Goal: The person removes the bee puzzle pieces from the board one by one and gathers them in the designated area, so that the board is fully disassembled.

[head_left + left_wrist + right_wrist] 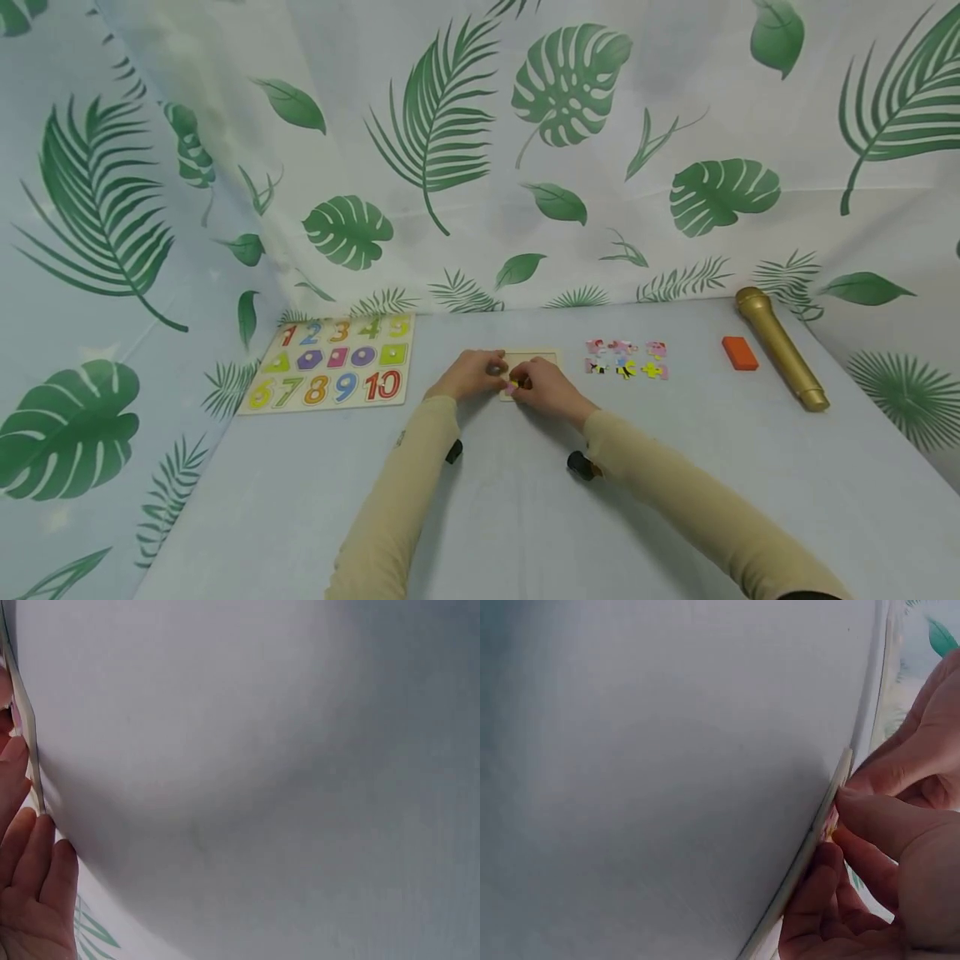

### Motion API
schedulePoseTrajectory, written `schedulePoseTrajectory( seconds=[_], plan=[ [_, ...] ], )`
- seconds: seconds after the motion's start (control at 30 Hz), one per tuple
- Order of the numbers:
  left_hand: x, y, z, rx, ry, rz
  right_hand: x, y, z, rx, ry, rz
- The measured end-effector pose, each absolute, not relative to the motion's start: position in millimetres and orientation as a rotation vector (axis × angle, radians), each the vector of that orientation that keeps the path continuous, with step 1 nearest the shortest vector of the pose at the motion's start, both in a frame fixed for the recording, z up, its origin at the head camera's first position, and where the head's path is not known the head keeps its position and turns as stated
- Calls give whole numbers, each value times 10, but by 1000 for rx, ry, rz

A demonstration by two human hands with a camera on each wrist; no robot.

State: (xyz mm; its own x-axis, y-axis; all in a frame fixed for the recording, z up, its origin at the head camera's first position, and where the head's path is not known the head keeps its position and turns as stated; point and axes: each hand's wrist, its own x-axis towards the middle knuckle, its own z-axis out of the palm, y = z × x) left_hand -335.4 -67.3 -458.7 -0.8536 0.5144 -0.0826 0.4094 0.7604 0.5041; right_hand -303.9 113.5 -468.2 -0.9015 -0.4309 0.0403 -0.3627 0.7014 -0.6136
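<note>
A small wooden puzzle tray (553, 355) lies on the table between both hands. My right hand (551, 389) pinches a small pink-and-yellow puzzle piece (512, 387) over the tray's lower left part; its fingers hide much of the piece. In the right wrist view, that thumb and index finger close on the piece (829, 823) right at the tray's surface. On the tray's left side, my left hand (471, 372) touches the edge with its fingertips. Its fingers look fairly straight in the left wrist view, along the tray's rim (28, 727).
Several loose puzzle pieces (626, 368) lie in two rows right of the tray. Farther right are an orange-red block (740, 353) and a gold microphone (782, 348). A number-and-shape board (326, 364) lies at the left. Leaf-print cloth (465, 167) hangs behind the table.
</note>
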Motion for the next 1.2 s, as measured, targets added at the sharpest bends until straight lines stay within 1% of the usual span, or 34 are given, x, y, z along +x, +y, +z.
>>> schedulePoseTrajectory(
  seconds=[0.37,0.67,0.9,1.2],
  plan=[
    [-3361,-730,-4540,772,2730,669,-3038,1147,-4636,-648,2738,-987],
    [-3389,-719,-4527,740,2724,632,-3059,1144,-4636,-736,2748,-961],
    [-3395,-704,-4535,724,2717,627,-3060,1142,-4625,-667,2732,-928],
    [-3388,-693,-4556,688,2698,651,-3074,1140,-4654,-658,2729,-917]
  ],
)
